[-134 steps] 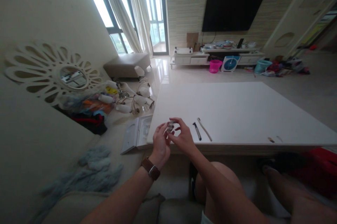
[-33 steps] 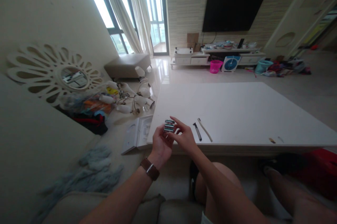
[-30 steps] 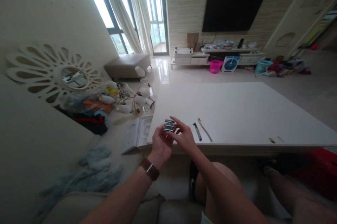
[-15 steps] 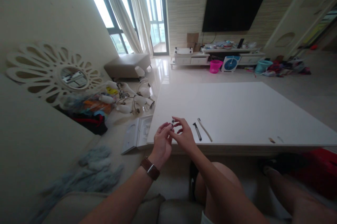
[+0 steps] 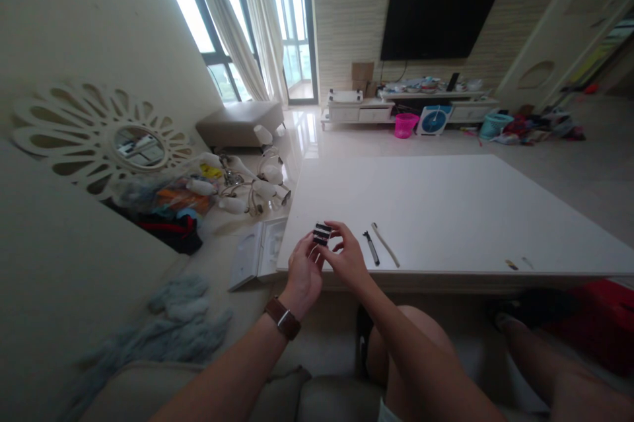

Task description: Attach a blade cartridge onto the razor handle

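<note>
A small dark block with silver stripes (image 5: 321, 234), perhaps a pack of batteries, is held up between both hands over the near edge of the white table (image 5: 446, 211). My left hand (image 5: 303, 275), with a brown watch on its wrist, grips it from below. My right hand (image 5: 345, 257) pinches it from the right with bent fingers. A dark strip (image 5: 370, 247) and a pale strip (image 5: 385, 244) lie on the table just right of my right hand.
A white open case (image 5: 257, 251) lies on the floor left of the table, beside a chandelier with white shades (image 5: 247, 184) and a pile of bags (image 5: 163, 207). A grey rug (image 5: 168, 323) is near left. My knees sit below the table edge.
The hands stayed in place while turning the small block. Half a second ago fingers nearly hid it; now its dark striped face shows above the fingertips.
</note>
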